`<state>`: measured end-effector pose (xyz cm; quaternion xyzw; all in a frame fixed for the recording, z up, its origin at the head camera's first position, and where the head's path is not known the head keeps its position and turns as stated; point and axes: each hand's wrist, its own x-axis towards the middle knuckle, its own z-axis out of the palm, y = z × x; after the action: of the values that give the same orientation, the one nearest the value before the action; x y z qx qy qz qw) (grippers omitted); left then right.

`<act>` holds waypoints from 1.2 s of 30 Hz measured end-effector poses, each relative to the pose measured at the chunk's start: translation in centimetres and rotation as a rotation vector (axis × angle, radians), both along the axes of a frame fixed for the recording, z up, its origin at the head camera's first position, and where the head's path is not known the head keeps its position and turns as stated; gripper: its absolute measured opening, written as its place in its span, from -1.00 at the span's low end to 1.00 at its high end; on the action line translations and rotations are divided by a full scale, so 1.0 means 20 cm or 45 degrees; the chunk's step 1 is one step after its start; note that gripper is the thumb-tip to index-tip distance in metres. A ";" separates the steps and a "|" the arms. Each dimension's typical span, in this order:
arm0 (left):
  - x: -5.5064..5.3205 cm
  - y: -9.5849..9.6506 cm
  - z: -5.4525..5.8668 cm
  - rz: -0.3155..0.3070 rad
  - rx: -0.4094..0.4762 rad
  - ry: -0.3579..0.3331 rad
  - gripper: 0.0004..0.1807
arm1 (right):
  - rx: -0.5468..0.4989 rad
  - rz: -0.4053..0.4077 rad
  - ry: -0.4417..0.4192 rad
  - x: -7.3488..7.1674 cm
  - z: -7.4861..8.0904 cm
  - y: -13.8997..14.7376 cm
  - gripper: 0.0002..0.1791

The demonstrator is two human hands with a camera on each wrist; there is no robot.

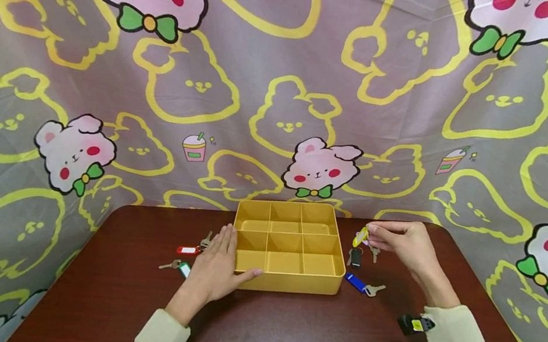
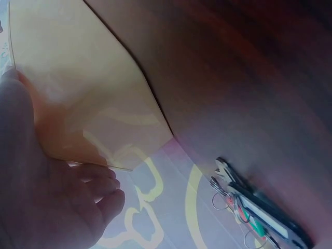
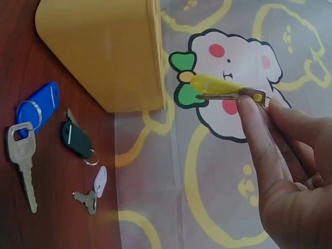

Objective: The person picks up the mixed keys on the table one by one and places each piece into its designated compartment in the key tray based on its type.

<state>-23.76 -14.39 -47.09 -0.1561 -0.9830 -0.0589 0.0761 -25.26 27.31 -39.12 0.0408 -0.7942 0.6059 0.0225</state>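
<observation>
A yellow box (image 1: 288,280) with several compartments stands toward the back of the dark table. My left hand (image 1: 217,269) rests against its left side, fingers straight and thumb along the front wall. Between thumb and fingertips, my right hand (image 1: 403,246) pinches a key (image 3: 252,95) with a yellow tag (image 3: 215,84), held in the air beside the box's right side. Below it on the table lie keys with a blue tag (image 3: 44,104), a black tag (image 3: 77,140) and a white tag (image 3: 100,180). The box's compartments show no keys in the head view.
Left of the box lie keys with a red tag (image 1: 187,250) and a green tag (image 1: 184,269); a black-tagged key (image 2: 270,212) appears there in the left wrist view. A patterned cloth (image 1: 273,106) hangs behind the table (image 1: 276,337).
</observation>
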 end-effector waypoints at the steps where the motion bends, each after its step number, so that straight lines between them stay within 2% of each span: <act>1: 0.00 0.00 0.00 0.003 -0.001 -0.008 0.39 | 0.005 0.002 -0.003 0.00 0.01 0.00 -0.50; 10: 0.00 0.00 0.00 -0.005 0.010 0.023 0.38 | -0.029 0.008 -0.016 -0.02 0.05 -0.05 -0.44; 19: 0.00 0.00 0.00 -0.003 0.013 0.018 0.38 | -0.042 0.031 0.023 -0.06 0.07 -0.09 -0.50; 26: 0.01 0.00 0.01 -0.005 0.014 0.015 0.38 | 0.010 0.015 0.022 -0.08 0.11 -0.12 -0.53; 36: 0.01 0.00 0.01 -0.006 0.017 0.011 0.38 | -0.028 0.061 -0.008 -0.11 0.18 -0.15 -0.56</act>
<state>-23.56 -14.42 -46.84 -0.1583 -0.9819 -0.0650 0.0812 -27.47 24.34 -35.59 0.0577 -0.7862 0.6152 0.0058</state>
